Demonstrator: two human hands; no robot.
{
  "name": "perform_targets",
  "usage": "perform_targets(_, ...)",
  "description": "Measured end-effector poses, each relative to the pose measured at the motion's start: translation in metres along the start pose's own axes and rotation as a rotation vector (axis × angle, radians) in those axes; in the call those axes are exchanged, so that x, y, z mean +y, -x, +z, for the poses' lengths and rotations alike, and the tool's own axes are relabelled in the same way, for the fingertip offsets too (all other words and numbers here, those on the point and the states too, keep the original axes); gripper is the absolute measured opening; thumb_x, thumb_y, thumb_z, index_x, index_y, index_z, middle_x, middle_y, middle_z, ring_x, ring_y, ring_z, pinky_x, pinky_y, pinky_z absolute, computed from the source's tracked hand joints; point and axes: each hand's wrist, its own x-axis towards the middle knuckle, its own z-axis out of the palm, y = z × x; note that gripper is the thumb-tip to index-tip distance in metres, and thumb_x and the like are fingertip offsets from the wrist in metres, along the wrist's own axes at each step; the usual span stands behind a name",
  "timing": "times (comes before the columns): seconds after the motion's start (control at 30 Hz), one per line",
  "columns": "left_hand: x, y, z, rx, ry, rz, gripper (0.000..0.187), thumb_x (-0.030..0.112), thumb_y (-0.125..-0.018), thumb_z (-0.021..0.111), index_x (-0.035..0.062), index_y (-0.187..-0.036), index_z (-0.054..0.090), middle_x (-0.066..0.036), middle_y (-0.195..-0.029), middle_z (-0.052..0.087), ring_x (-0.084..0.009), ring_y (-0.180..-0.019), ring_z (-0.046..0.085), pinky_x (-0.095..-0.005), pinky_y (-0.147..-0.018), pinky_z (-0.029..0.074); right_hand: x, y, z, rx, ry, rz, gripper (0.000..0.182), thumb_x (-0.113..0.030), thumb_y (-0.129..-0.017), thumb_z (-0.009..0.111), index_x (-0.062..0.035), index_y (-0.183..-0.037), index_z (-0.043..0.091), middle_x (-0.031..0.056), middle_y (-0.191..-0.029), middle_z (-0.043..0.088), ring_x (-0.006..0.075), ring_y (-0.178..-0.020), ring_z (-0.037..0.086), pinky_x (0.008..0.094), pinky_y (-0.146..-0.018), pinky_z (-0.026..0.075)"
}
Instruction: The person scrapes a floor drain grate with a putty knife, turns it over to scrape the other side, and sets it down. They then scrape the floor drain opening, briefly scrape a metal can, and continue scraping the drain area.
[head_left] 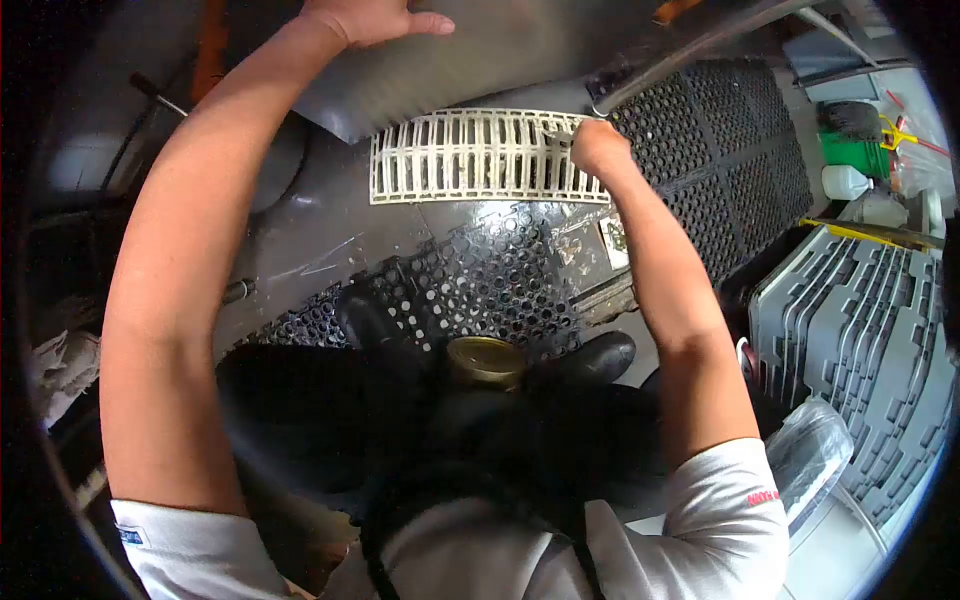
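My left hand (375, 20) is at the top edge of the head view, thumb stretched out over a broad grey metal sheet (450, 60); its other fingers are partly cut off by the frame. Below the sheet lies a white slatted plastic grate (487, 160) on the wet floor. At the grate's right end, my right hand (598, 148) is closed, with its knuckles up. What its fingers hold is hidden, though a small thin piece shows just left of them.
Black perforated mats (700, 150) cover the floor at right and below the grate. A gold-coloured tin (486, 360) stands between two black shoes (597, 358). Grey stacked crates (860, 340) are on the right, with a green container (855, 155) and a white jug (845, 183) behind.
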Motion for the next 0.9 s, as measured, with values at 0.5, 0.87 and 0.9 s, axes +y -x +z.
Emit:
perform_targets(0.5, 0.004, -0.010, 0.002, 0.021, -0.036, -0.021, 0.135, 0.067, -0.065, 0.080, 0.0171, -0.159, -0.004, -0.028, -0.162, 0.004, -0.0466, -0.150, 0.000, -0.0652, -0.118, -0.001, -0.010, -0.016, 0.016, -0.007, 0.062, -0.024, 0.033, -0.016, -0.088, 0.056, -0.0027, -0.115, 0.070, 0.0222, -0.121, 0.067, 0.0358, -0.113, 0.066, 0.0435, -0.096, 0.052)
perform_targets(0.87, 0.005, -0.007, -0.003, -0.006, -0.045, -0.002, 0.132, 0.068, -0.067, 0.077, 0.0159, -0.159, -0.003, -0.029, -0.161, 0.004, -0.0474, -0.150, 0.001, -0.0657, -0.118, 0.000, -0.023, -0.005, 0.003, -0.045, 0.000, -0.090, 0.035, -0.012, -0.086, 0.054, 0.0014, -0.115, 0.067, 0.0271, -0.122, 0.064, 0.0390, -0.114, 0.064, 0.0446, -0.097, 0.052)
perform_targets(0.9, 0.005, -0.005, -0.003, -0.016, -0.048, -0.001, 0.132, 0.068, -0.067, 0.077, 0.0156, -0.159, -0.003, -0.029, -0.161, 0.005, -0.0475, -0.149, 0.001, -0.0657, -0.118, 0.000, -0.023, -0.007, 0.003, -0.036, -0.012, -0.058, 0.035, -0.011, -0.086, 0.054, 0.0010, -0.115, 0.068, 0.0266, -0.121, 0.065, 0.0395, -0.113, 0.064, 0.0452, -0.097, 0.052)
